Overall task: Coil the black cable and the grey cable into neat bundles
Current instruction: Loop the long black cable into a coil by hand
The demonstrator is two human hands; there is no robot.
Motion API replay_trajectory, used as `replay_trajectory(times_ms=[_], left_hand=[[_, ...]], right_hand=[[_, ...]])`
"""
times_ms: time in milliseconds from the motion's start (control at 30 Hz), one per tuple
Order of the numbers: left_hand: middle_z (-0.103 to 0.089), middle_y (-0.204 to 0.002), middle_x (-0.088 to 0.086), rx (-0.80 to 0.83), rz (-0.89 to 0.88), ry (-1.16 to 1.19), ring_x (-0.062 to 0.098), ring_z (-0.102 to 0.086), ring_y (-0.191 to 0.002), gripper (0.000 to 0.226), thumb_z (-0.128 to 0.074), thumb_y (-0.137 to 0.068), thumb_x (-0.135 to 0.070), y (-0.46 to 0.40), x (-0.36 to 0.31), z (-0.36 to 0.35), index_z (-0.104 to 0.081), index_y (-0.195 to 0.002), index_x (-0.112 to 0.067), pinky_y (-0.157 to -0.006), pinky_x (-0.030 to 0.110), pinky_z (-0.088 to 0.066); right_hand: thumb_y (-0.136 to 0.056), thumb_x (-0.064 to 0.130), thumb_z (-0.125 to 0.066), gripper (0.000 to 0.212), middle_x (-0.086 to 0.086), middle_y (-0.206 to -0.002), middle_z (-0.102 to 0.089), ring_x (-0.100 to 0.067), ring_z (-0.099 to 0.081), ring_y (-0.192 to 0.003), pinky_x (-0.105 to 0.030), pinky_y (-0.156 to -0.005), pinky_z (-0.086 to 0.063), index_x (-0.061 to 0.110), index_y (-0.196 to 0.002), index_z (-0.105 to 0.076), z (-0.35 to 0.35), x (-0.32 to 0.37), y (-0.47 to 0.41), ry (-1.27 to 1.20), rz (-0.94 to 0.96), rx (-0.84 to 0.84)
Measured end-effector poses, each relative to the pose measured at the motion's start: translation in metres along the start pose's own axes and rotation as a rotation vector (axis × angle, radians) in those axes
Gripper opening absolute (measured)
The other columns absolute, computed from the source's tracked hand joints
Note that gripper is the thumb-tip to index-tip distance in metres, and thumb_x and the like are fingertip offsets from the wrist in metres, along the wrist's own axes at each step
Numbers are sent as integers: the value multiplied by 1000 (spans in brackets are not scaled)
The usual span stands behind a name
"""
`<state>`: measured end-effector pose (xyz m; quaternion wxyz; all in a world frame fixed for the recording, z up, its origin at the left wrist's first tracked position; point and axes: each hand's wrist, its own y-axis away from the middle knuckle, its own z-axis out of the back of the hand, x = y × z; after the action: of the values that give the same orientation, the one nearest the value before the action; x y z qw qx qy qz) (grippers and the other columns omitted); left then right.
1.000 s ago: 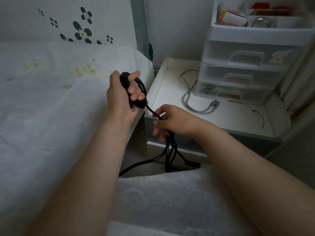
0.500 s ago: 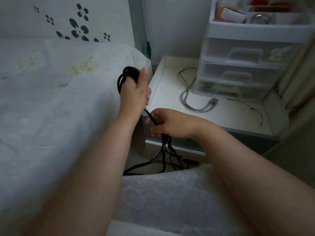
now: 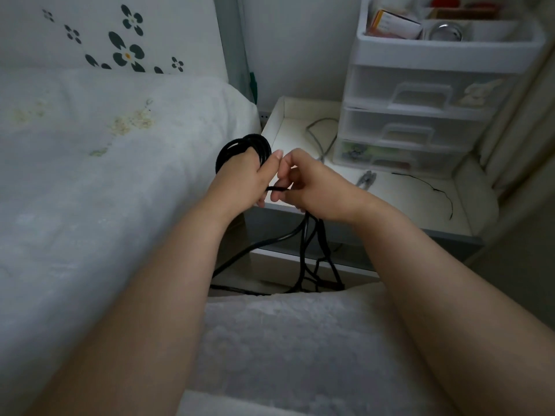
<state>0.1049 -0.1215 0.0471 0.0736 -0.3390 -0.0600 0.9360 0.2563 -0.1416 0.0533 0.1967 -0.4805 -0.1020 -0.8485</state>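
The left hand [image 3: 244, 175] is wrapped in loops of the black cable [image 3: 240, 147], its fingers curled tight around the coil, which sits raised above the near left corner of the bedside table [image 3: 399, 202], just off the edge of the bed [image 3: 90, 175]. The right hand [image 3: 312, 184] is right beside it, almost touching, with thumb and fingers pinched on a short stretch of the same black cable running across between the two hands. Below the right hand the rest of that cable hangs down in front of the table's near edge in a loose tangle and trails onto the floor.

The grey cable [image 3: 322, 136] lies on the table top, along the left side toward the back, partly hidden behind the right hand; its plug end [image 3: 367, 178] rests near the middle of the table, close to the front of the drawer unit [image 3: 420, 115]. That unit of clear plastic drawers stands at the back right corner, with an open tray of small items on top. A thin black wire [image 3: 432, 190] curls along the right side of the table top.
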Motion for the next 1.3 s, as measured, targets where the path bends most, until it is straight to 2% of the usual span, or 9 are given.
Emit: replay_trajectory(times_ms=[167,333,533,633,833,900,1033,1167,1300], left_hand=[[-57,-54,3,22,20,143,13,-56,-43,41,-35,-99,-47,-2,1,6,-54,-87,-13,-46,20,-43],[-48,-45,-2,170,116,482,13,-45,-40,50,-34,-99,-53,5,4,15,-62,-110,-13,-45,23,-42],[-36,-46,-3,559,149,728,8,-30,-36,69,-46,-70,-72,20,6,21,-63,-92,-9,-42,22,-34],[-36,-46,-5,677,134,736,5,-31,-35,58,-73,-71,-55,23,9,22,-61,-99,-5,-41,19,-32],[-71,-67,9,706,78,706,12,-61,-46,7,-59,-91,-9,26,4,23,-54,-92,-5,-43,18,-45],[-68,-59,7,701,75,715,14,-65,-49,10,-59,-89,-13,29,2,23,-55,-94,-5,-46,19,-49],[-50,-42,0,765,6,763,7,-42,-32,20,-59,-89,-20,31,2,27,-65,-99,-4,-40,19,-38],[-38,-36,-8,843,15,1021,1,-30,-28,23,-57,-91,-18,29,5,28,-68,-105,-3,-37,19,-33],[-46,-40,-10,886,-20,1384,0,-29,-27,39,-66,-85,-22,26,8,27,-65,-117,0,-37,15,-36]], right_hand=[[-87,9,-64,25,-4,-82,-67,3,-50,-50,-10,-51,-38,21,-95,-44,4,3,3,-95,33,-19],[-87,40,-64,27,2,-66,-54,-10,-50,-60,-39,-67,-51,12,-88,-62,12,2,0,141,-64,6],[-91,13,-61,11,4,-66,-55,-3,-48,-57,-18,-60,-39,8,-100,-58,12,3,-2,-130,90,-3],[-85,18,-69,24,2,-59,-52,-16,-43,-56,-28,-56,-36,8,-98,-52,11,1,-6,-98,120,-87],[-77,29,-76,29,8,-59,-44,-2,-37,-52,-20,-54,-34,13,-74,-52,14,-8,-16,-29,60,-133],[-79,25,-74,24,3,-63,-47,-7,-42,-58,-23,-58,-38,14,-73,-53,18,-10,-16,-100,49,-69],[-78,20,-68,14,-1,-61,-51,-10,-48,-58,-24,-64,-42,12,-83,-58,36,-17,-12,-379,23,94],[-80,29,-60,21,5,-54,-51,-8,-47,-54,-18,-61,-43,10,-74,-53,37,-16,-10,-362,30,145],[-92,16,-50,20,3,-54,-51,-6,-49,-53,-14,-57,-44,6,-75,-49,40,-15,-9,-527,35,180]])
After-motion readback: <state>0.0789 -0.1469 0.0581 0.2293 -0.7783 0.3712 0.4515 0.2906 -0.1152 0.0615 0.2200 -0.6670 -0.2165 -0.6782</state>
